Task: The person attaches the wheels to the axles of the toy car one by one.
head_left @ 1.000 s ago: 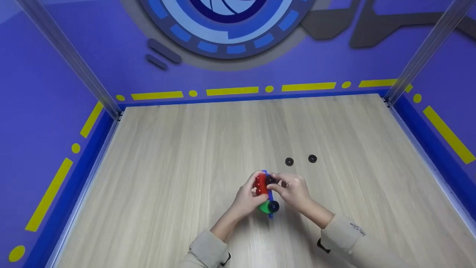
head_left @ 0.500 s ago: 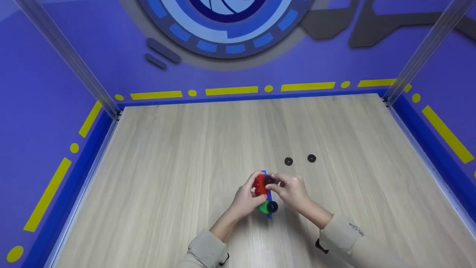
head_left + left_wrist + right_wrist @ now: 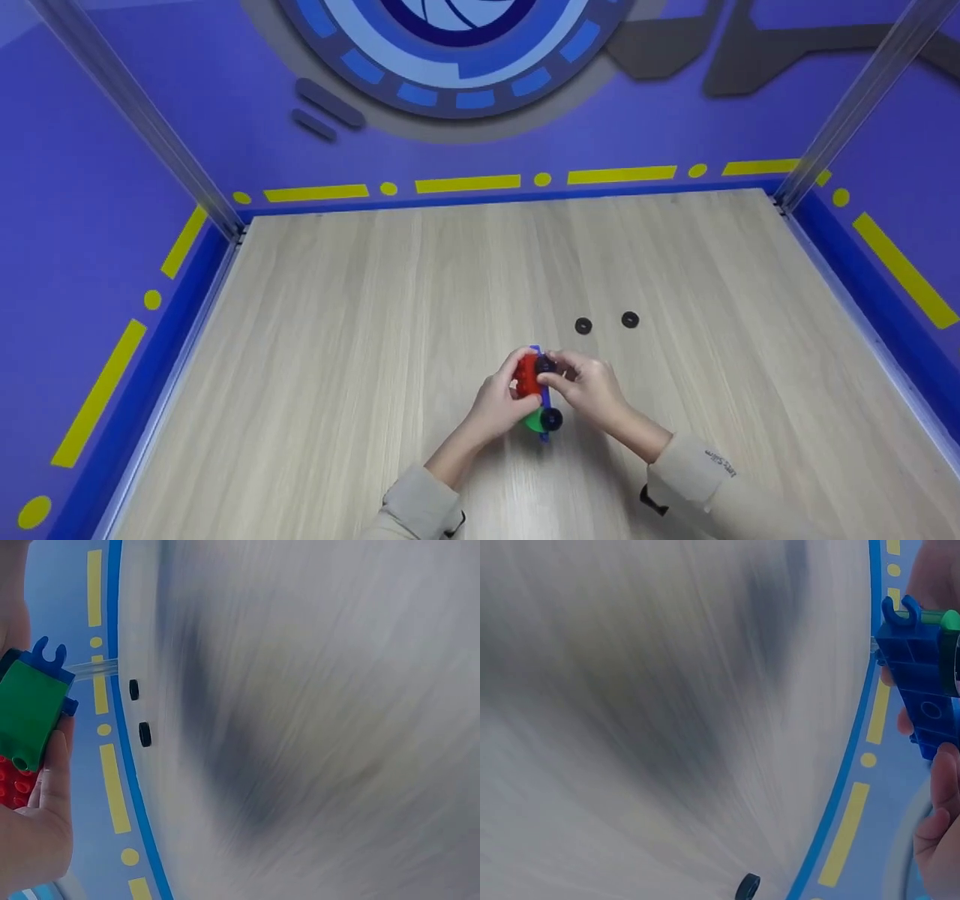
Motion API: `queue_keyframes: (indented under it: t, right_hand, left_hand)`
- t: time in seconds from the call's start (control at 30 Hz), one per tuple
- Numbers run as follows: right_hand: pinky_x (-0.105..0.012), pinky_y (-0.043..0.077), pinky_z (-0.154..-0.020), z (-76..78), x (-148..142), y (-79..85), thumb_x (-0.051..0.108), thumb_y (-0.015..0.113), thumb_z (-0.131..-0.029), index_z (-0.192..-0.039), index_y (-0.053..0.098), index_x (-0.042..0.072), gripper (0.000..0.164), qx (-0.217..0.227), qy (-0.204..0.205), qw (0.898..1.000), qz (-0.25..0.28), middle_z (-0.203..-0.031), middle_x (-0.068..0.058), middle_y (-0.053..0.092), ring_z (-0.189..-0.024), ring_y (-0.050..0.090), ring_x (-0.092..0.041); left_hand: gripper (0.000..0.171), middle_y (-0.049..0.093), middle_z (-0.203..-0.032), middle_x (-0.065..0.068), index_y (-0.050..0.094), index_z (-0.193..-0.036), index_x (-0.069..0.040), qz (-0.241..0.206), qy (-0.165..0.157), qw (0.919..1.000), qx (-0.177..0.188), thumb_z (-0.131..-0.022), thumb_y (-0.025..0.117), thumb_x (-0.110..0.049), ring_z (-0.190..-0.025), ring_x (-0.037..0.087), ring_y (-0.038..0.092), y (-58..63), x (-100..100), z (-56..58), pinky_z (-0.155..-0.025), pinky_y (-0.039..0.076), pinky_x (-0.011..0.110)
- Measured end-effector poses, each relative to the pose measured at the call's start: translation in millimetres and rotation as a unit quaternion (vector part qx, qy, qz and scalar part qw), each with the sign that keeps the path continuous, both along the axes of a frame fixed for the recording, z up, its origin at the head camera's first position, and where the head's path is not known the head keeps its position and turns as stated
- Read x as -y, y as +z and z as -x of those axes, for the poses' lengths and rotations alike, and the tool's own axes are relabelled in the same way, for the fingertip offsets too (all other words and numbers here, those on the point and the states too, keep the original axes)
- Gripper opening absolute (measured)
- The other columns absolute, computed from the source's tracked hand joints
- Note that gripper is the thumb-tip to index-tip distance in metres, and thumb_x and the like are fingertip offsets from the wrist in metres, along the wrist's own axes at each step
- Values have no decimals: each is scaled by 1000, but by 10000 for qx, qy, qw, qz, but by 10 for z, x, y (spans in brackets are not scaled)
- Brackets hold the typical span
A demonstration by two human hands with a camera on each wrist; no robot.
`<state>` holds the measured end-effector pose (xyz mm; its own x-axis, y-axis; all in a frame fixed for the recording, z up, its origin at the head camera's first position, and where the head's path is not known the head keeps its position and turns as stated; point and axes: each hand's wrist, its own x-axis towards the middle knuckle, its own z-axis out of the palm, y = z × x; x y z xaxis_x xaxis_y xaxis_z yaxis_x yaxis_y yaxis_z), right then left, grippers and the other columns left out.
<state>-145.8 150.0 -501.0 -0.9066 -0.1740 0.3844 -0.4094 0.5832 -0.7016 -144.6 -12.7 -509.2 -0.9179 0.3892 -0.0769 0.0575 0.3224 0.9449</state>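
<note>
My left hand (image 3: 495, 399) grips a toy block vehicle by its red studded brick (image 3: 529, 375), above the table. Its long blue base (image 3: 922, 682) faces right and ends in a hook. A green block (image 3: 34, 709) sits at the near end, beside a black wheel (image 3: 551, 418). At the far end, my right hand (image 3: 591, 386) pinches another black wheel (image 3: 545, 364) against the base with thumb and fingers. Whether that wheel is fully seated I cannot tell. The vehicle's left side is partly hidden by the left hand.
Two loose black wheels, one nearer (image 3: 583, 325) and one further right (image 3: 630, 319), lie flat on the wood-grain table (image 3: 360, 322) beyond the hands. Blue-purple walls (image 3: 202, 135) with yellow markings enclose the table at the back and both sides.
The hands stay almost in place with the vehicle between them. The right fingers shift slightly on the far wheel, more of which shows now.
</note>
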Motion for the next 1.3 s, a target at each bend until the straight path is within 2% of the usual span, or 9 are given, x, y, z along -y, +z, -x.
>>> queue_keyframes:
  t: [0.13,0.27,0.37,0.53,0.83,1.13,1.3]
  right_hand:
    - [-17,44,-49,-5,-19,-26,18,71,-71,-94,64,4,28,160,-28,9999,-48,-69,-1,63,-57,52,-4]
    - [-17,42,-48,-11,-32,-51,19,71,-72,-94,64,5,27,120,-22,9999,-66,-69,2,61,-56,49,-2]
    - [-17,42,-48,-13,-41,-57,18,71,-72,-95,64,5,28,51,-18,9999,-87,-70,2,62,-57,49,-2]
    - [-17,42,-48,-13,-49,-55,17,72,-71,-95,64,4,29,-67,8,10000,-62,-72,0,63,-56,50,-2]
    - [-17,43,-49,-13,-70,-60,16,72,-71,-94,64,4,27,-76,-36,10000,42,-73,0,63,-57,50,-2]
    - [-18,43,-48,-12,-84,-60,14,72,-70,-94,64,3,27,-91,-1,9998,148,-72,-1,63,-56,49,-2]
    - [-17,43,-48,-4,-101,-67,15,72,-71,-95,64,4,27,33,14,9997,222,-72,-1,63,-56,49,-3]
  left_hand:
    - [60,56,-111,-1,34,-128,-34,-107,-60,9999,77,-77,56,-12,-67,8,50,-30,-6,8,-59,43,22]
    - [61,56,-115,0,33,-129,-33,-159,-124,9997,158,-76,56,-13,-69,9,52,-41,1,13,-61,45,22]
    - [61,55,-116,0,33,-130,-33,-143,-120,9997,174,-77,57,-14,-71,10,53,-44,5,14,-63,45,23]
    - [61,53,-122,-1,31,-131,-36,-130,-93,9997,160,-79,58,-17,-84,11,53,-45,8,12,-72,46,26]
    - [60,51,-125,1,30,-130,-36,-397,-146,9987,268,-80,58,-20,-95,14,57,-53,10,17,-80,48,33]
    - [60,49,-128,3,29,-131,-35,-467,-114,9983,321,-81,59,-20,-96,16,57,-64,7,13,-80,48,33]
    - [61,53,-121,8,28,-132,-33,-618,-51,9972,414,-81,60,-20,-87,16,60,-75,11,13,-78,50,33]
